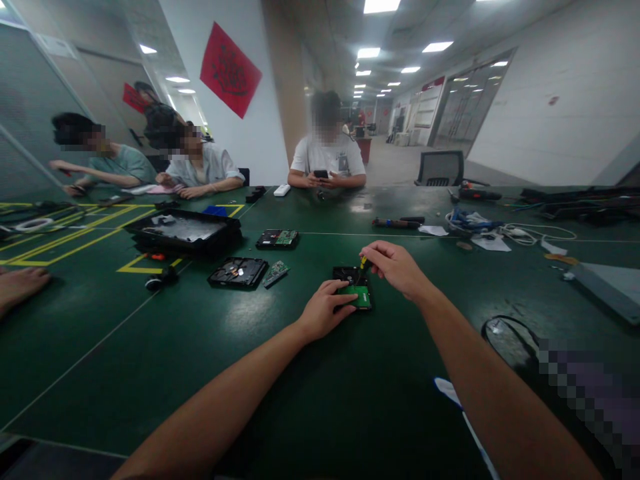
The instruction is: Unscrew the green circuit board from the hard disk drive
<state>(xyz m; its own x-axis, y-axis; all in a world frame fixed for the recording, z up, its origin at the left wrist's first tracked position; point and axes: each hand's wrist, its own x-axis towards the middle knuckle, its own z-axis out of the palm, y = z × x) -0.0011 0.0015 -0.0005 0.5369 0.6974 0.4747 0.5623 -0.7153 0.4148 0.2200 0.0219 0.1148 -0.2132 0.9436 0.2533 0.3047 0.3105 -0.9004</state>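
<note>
A black hard drive (350,277) with a green circuit board (361,297) lies on the dark green table (200,347) in front of me. My left hand (324,310) rests on the drive's near left side, fingers on the green board, pressing it down. My right hand (395,267) is above the drive's far right corner, fingers closed around a small screwdriver (363,262) with a yellow and black handle, its tip pointing down onto the drive.
To the left lie a second opened drive (237,272), a loose circuit board (275,273), another drive (278,239) and a black tray (185,230). Cables and tools (475,223) sit at the right. Three people sit across the table; another person's hand (20,285) lies at the left edge.
</note>
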